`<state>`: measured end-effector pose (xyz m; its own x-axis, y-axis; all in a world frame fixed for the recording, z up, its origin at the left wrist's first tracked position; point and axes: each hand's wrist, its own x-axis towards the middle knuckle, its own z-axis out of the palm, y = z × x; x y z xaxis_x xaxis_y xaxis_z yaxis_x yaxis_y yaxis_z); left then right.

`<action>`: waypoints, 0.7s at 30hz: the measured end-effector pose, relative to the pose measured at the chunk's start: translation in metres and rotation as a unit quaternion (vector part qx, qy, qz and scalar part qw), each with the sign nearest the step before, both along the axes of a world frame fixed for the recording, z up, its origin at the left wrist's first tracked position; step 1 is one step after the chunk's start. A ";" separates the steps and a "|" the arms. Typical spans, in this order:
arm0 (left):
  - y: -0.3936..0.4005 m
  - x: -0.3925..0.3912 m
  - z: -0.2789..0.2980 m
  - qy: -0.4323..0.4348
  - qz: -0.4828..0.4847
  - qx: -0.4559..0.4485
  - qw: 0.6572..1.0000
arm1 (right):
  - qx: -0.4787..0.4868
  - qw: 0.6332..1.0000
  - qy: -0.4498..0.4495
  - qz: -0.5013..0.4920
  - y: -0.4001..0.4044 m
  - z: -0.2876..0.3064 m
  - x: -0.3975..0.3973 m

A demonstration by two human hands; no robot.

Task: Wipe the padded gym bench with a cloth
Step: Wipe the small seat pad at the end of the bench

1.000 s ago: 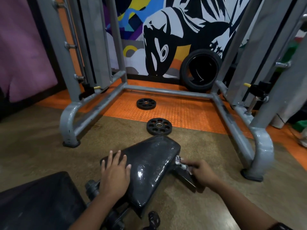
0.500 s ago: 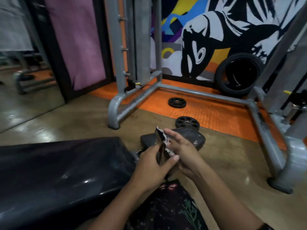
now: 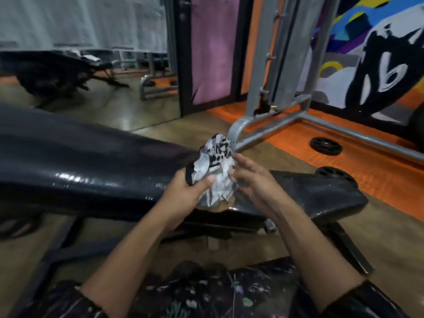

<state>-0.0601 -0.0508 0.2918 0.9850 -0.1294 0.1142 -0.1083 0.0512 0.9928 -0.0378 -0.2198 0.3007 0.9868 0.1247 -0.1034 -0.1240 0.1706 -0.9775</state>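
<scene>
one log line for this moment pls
left hand: grips cloth | right hand: open beside cloth | cloth: bunched above bench | wiping: paused

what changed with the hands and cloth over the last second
The left hand came off the seat pad and took hold of the cloth; the right hand lifted the cloth from the pad's far edge. Both now hold it bunched above the bench, the left thumb pinching it. The view swung left onto the long pad. Weight plates stayed put.
</scene>
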 end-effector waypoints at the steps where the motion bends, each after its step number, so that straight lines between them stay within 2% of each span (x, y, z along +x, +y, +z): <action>1: 0.008 -0.006 -0.002 0.003 -0.008 0.007 1.000 | 0.004 0.999 0.017 0.028 0.006 -0.004 -0.001; 5: 0.035 -0.024 -0.021 0.052 -0.003 0.031 0.998 | -0.046 0.995 0.046 0.070 0.029 -0.032 -0.009; 10: 0.056 -0.035 -0.072 0.123 0.008 0.152 0.981 | -0.127 0.979 0.112 0.110 0.048 -0.090 -0.022; 14: 0.065 -0.040 -0.134 0.228 0.039 0.153 0.961 | -0.176 0.960 0.198 0.092 0.056 -0.157 -0.028; 21: 0.054 -0.055 -0.241 0.373 0.136 0.144 0.907 | -0.191 0.922 0.337 0.008 0.058 -0.269 -0.036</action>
